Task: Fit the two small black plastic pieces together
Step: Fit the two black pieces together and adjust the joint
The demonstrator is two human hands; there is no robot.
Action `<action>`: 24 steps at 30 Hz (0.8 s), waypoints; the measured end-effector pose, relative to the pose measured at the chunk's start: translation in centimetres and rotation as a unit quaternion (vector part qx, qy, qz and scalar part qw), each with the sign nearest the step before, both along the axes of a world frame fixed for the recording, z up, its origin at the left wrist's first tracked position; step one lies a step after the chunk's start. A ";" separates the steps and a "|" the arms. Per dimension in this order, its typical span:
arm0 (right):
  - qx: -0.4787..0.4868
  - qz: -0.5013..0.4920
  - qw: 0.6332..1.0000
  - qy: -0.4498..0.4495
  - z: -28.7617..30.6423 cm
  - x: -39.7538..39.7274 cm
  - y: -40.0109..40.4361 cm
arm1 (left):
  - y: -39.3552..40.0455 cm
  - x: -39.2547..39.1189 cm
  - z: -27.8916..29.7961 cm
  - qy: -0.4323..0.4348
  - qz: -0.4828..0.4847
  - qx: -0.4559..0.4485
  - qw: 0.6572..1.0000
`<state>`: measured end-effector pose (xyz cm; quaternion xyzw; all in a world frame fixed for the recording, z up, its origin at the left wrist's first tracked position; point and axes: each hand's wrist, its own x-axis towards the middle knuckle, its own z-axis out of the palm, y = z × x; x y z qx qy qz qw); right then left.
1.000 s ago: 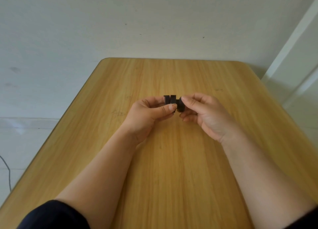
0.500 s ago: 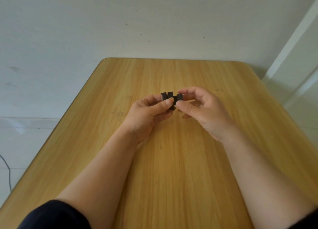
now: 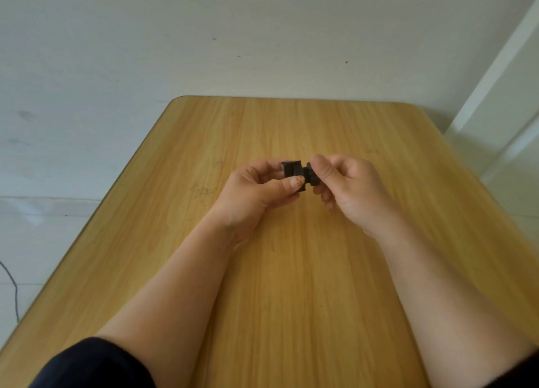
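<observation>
Since the right hand (image 3: 347, 183) had re-gripped, its smaller black piece (image 3: 311, 177) met the left hand's (image 3: 256, 189) notched black piece (image 3: 293, 170), both grips clenched above the tabletop's (image 3: 291, 271) centre; seating appeared incomplete.

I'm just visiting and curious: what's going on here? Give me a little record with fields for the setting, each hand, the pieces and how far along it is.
setting: wooden table against a pale wall, seen from the person's head
left hand: pinches the left black piece between thumb and fingers
right hand: pinches the right black piece, mostly hidden by the fingers
pieces: held above the table, touching each other
progress: whether they are fully fitted cannot be told
sleeves: dark, at the bottom corners
</observation>
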<state>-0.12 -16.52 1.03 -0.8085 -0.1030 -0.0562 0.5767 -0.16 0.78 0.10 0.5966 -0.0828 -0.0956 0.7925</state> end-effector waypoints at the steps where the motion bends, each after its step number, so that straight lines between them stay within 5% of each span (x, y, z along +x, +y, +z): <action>1: -0.015 -0.005 1.000 0.002 0.0 0.0 0.0 | 0.0 0.0 0.0 -0.004 0.000 0.006 1.000; 14: -0.049 -0.008 0.996 0.068 -0.1 0.2 -0.2 | -0.1 -0.1 -0.1 -0.056 -0.034 0.029 0.997; 24: 0.005 0.016 0.997 -0.075 -0.1 -0.1 0.1 | 0.4 0.3 0.1 0.024 0.009 -0.047 0.999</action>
